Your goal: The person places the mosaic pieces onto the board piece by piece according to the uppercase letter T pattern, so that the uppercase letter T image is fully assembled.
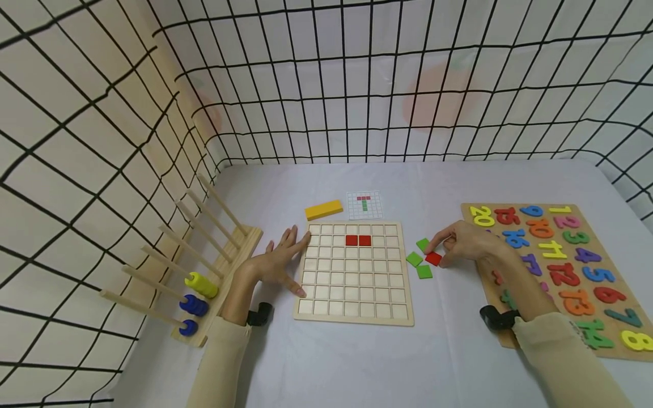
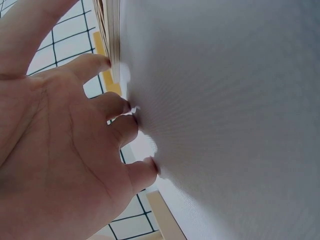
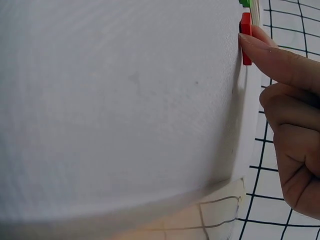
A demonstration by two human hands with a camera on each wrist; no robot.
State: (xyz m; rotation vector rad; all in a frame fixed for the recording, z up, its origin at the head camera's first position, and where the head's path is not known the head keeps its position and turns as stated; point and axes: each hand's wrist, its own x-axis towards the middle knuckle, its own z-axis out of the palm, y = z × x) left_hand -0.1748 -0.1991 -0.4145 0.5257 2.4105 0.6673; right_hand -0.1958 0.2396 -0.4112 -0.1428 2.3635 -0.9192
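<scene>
A wooden grid board [image 1: 352,322] lies flat on the white cloth, with two red square tiles [image 1: 351,240] side by side in its upper cells. My left hand [image 1: 272,263] is spread at the board's left side, thumb and index finger at its edge; in the left wrist view its other fingertips [image 2: 150,167] rest on the cloth. To the right of the board, my right hand [image 1: 461,242] pinches a red square tile [image 3: 246,42] between thumb and index finger, the other fingers curled in. Three green square tiles [image 1: 414,259] lie beside it, near the board's right edge.
Behind the board are a pattern card [image 1: 364,205] and a yellow-orange bar [image 1: 323,209]. A wooden peg stand [image 1: 245,249] with yellow and blue rings stands left. A number puzzle board [image 1: 490,294] lies under my right forearm. Black wire mesh [image 1: 347,85] borders the back and sides.
</scene>
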